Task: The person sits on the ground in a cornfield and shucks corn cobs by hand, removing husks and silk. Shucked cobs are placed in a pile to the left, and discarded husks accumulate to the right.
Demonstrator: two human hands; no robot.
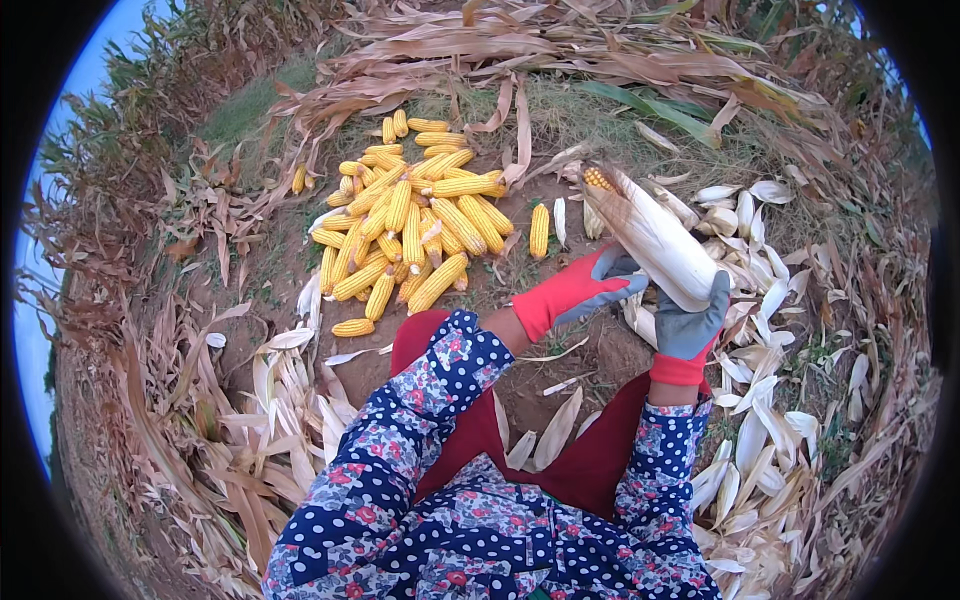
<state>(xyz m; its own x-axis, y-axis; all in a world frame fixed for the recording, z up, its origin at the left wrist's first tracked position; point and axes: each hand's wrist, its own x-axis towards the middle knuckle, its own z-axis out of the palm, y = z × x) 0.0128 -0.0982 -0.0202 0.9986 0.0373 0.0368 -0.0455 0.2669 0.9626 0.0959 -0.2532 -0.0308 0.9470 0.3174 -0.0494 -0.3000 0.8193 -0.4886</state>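
My right hand [686, 322], in a red and grey work glove, grips the base of an ear of corn [664, 232] still wrapped in pale dry husk. The ear tilts up and to the left. Yellow kernels [598, 178] and brown silk show at its open tip. My left hand [589, 283], gloved the same way, is close against the ear's left side with its fingers bent. Whether those fingers press on the husk is hard to see. Left of my hands lies a heap of bare yellow corn cobs [409, 217], and one single cob [538, 231] rests apart on the soil.
Stripped husks [757, 442] spread along my right side, and more dry husks [277, 405] lie at my left. Cut corn stalks [525, 52] are piled across the far side. Standing dry corn plants [142, 97] rise at the upper left. My knees in dark red cloth [465, 450] border the soil.
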